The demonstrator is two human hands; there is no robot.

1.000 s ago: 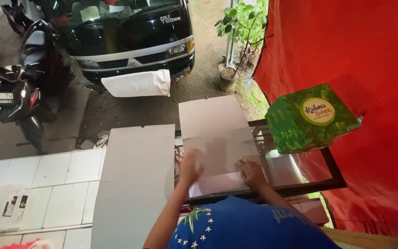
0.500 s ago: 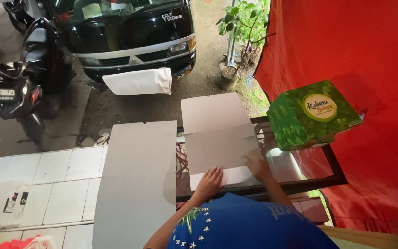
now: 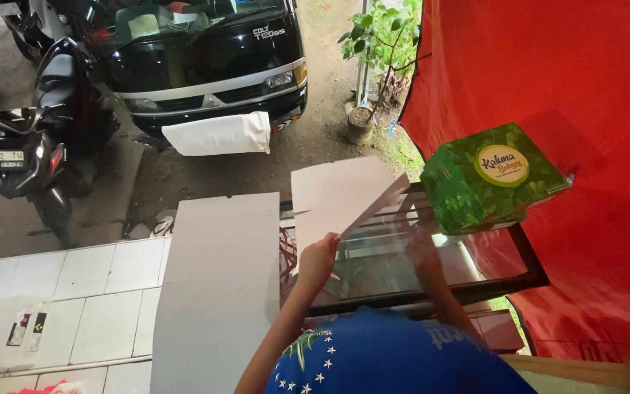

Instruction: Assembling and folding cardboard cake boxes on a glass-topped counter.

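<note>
At near edge, our blue starred shirt (image 3: 388,357) fills view, cut off below. We see two hands: left hand (image 3: 319,257) lifting grey cardboard sheet (image 3: 340,193) by its near edge, fingers closed around that edge; sheet tilted above glass-topped table (image 3: 475,273). Right hand (image 3: 424,254) blurred over glass, finger state cannot tell. One large grey board (image 3: 216,284) beside it. One green leaf-print box (image 3: 494,179), round yellow label, on table's far corner. Beyond: one black van (image 3: 198,58), two motorcycles (image 3: 30,138), partly cropped.

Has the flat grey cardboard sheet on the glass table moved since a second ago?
Yes. The grey cardboard sheet has lifted off the black-framed glass table, its near edge raised by the left hand.
</note>
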